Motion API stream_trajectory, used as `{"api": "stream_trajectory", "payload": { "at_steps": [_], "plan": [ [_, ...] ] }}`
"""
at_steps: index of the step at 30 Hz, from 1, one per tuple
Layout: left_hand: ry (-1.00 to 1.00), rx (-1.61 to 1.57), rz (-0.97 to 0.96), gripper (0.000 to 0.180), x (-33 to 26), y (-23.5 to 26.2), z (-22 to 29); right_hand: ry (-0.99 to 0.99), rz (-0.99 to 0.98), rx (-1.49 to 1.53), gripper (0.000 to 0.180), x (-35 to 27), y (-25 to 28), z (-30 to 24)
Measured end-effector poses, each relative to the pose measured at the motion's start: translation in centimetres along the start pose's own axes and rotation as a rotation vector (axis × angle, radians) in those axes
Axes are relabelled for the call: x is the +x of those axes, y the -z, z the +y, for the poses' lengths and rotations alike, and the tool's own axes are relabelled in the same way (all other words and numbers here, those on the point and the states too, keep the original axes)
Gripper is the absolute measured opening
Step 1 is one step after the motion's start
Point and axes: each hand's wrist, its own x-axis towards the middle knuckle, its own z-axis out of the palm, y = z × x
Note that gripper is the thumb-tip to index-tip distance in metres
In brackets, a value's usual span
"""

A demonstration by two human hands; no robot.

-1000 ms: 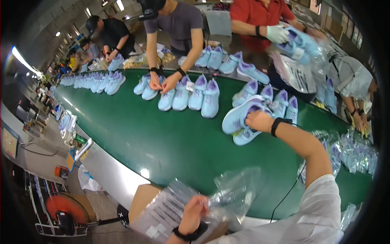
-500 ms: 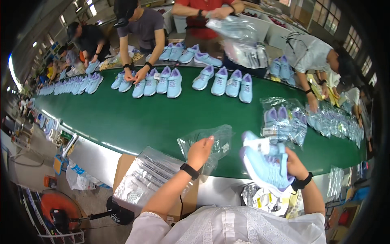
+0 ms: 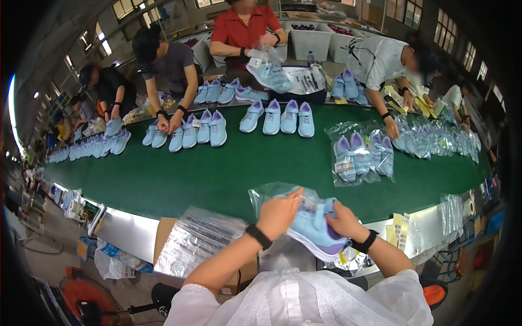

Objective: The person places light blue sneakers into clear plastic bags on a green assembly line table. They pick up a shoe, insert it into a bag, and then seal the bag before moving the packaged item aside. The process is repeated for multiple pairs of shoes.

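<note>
Just in front of my chest, my right hand (image 3: 348, 221) grips a pair of light blue sneakers (image 3: 314, 231) with purple lining, from the heel side. The toe ends are inside the mouth of a clear plastic bag (image 3: 263, 194). My left hand (image 3: 279, 215) is closed on that bag at the shoes' left, and its fingers point up along the film. Part of the shoes lies hidden behind my left hand. Below and left, a stack of clear printed bags (image 3: 198, 239) rests on a cardboard box (image 3: 165, 228).
On the green conveyor belt (image 3: 190, 168) stand several bare sneakers (image 3: 272, 119) and bagged pairs (image 3: 361, 157). Co-workers line the far side; one in red (image 3: 244, 30) holds a bagged pair. Yellow paper slips (image 3: 399, 228) lie at the near right edge, and an orange fan (image 3: 84, 299) stands lower left.
My right hand has brought the sneakers leftward to the bag, and their toes have entered its mouth. My left hand has moved slightly right with the bag. The head view has tilted up.
</note>
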Motion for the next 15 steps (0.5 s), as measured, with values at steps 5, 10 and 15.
{"api": "stream_trajectory", "payload": {
  "at_steps": [5, 10, 15],
  "plan": [
    [-0.042, 0.014, -0.007, 0.029, 2.1, -3.5, -1.1, 0.326, 0.330, -0.445, 0.021, -0.2, -2.2, -4.8],
    [-0.065, -0.079, -0.064, 0.033, 0.3, -3.9, 0.9, 0.170, 0.437, -0.243, 0.021, 2.4, -2.7, -2.8],
    [-0.142, -0.005, 0.059, 0.032, 1.3, -2.5, 0.1, 0.123, 0.507, -0.209, 0.019, 1.7, -3.4, -5.4]
  ]
}}
